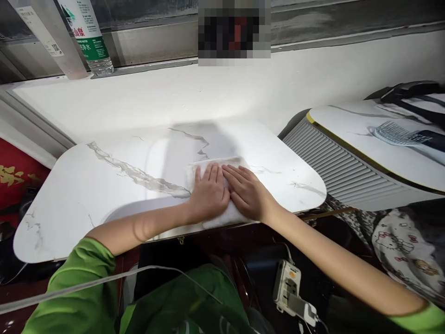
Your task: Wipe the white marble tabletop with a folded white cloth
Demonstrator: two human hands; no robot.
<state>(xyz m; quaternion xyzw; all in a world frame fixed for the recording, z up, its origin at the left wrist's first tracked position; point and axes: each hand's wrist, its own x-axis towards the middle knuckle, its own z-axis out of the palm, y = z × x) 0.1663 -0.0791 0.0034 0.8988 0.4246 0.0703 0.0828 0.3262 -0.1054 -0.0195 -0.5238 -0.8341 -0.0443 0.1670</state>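
Note:
A white cloth (227, 217) lies on a white marble-patterned tabletop (114, 195), close to its front edge. Pressed flat on the cloth's left part is my left hand (208, 195), fingers stretched forward and slightly apart. My right hand (247, 191) rests beside it, also palm down with its fingers extended over the cloth. The hands touch or nearly touch near the thumbs. Much of the cloth is covered by them, so whether it is folded is hard to tell.
On the window ledge stand a water bottle (92, 41) and a tall translucent container (52, 37). At right, a ribbed cabinet (333, 162) carries a hairbrush (392, 134). A power strip (288, 283) hangs below the table's edge. A pale cable (104, 279) crosses in front of me.

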